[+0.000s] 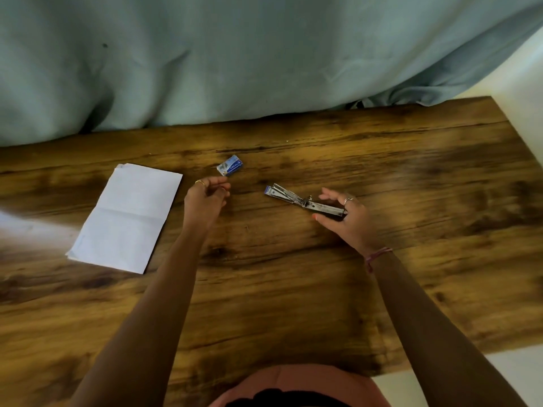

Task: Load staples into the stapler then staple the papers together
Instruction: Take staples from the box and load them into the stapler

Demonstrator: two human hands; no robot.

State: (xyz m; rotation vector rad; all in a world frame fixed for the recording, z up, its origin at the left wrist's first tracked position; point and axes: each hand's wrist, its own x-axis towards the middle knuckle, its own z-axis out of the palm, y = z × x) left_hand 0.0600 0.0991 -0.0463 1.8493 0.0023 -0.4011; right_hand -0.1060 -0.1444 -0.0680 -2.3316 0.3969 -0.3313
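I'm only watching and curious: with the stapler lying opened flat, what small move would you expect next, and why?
Probably the left hand reaches on to the staple box just beyond its fingers. The stapler lies opened on the table, its end held by the right hand, and its channel looks unloaded.

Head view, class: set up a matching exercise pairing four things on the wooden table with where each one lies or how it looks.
Things:
1. papers
2. staple box
3. stapler
4. left hand

Descriptions:
A. swung open flat, its right end under the right hand
B. white stack at the table's left
C. small and blue, farthest from the person
D. fingers curled, just below the box

Pairs: 1-B, 2-C, 3-A, 4-D
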